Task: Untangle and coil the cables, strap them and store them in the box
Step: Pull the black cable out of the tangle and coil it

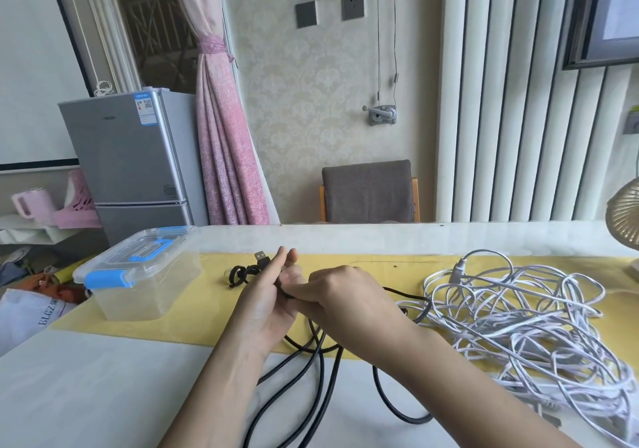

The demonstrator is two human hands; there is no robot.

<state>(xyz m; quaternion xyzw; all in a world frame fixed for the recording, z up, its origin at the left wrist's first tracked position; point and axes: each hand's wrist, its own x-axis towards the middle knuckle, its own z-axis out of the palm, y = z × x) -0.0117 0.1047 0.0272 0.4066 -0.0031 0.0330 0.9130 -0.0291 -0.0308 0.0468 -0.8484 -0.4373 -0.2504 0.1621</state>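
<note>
Bag reads "BLGZ"; right hand pinches black cable.

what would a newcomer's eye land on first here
The big tangle of white cable sprawled over the right of the table grabs the eye first. At centre, the right hand pinches a black cable against the left hand, its loops trailing toward the near edge. A clear box with blue latches sits shut on the left.
</note>
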